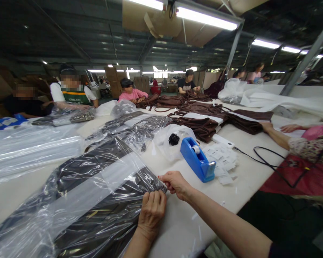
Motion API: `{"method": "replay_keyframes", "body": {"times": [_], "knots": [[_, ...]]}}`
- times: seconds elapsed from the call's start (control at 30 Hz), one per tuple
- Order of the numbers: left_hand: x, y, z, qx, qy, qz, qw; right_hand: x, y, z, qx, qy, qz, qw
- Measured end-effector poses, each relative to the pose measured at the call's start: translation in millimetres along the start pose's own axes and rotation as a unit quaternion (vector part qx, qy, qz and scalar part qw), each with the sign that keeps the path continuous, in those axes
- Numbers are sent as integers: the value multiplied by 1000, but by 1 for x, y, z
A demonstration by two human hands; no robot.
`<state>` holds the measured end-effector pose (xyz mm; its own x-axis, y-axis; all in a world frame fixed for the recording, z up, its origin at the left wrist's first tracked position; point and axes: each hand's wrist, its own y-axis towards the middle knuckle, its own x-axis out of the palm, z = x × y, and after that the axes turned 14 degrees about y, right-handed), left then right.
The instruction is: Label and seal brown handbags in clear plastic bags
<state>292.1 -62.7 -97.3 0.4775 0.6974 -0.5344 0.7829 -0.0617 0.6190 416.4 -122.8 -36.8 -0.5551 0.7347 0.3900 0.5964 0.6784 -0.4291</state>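
Observation:
A dark garment in a clear plastic bag lies across the white table in front of me. My left hand presses on the bag's right edge with its fingers curled over the plastic. My right hand is just beyond it, closed in a pinch on the same edge of the plastic bag. A blue tape dispenser stands a short way past my right hand.
Small white paper tags lie beside the dispenser. A clear bag with a black item sits behind it. More bagged garments, plastic sheets and brown garments cover the table. A co-worker's arm reaches in at right; several people sit at the far side.

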Motion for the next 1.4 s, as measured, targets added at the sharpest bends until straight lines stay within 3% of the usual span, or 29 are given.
{"method": "replay_keyframes", "body": {"times": [0.2,0.47,0.63,0.8,1.03,1.13,1.4], "knots": [[0,1,1,-4,-2,3,1000,2,-2,-6,-16,0,-13,1000],[-1,0,0,-11,-10,-5,1000,-26,-23,41,24,14,45,999],[-1,1,0,-13,-8,-5,1000,-30,-27,51,36,36,57,997],[-2,1,0,-10,-5,-6,1000,-24,-26,36,17,50,40,998],[-2,2,0,-5,4,-1,1000,9,-6,-10,-2,38,-30,999],[-2,2,0,-5,6,0,1000,14,-4,-15,-5,33,-42,999],[-1,0,1,-12,-11,-10,1000,-18,-23,34,22,24,29,999]]}}
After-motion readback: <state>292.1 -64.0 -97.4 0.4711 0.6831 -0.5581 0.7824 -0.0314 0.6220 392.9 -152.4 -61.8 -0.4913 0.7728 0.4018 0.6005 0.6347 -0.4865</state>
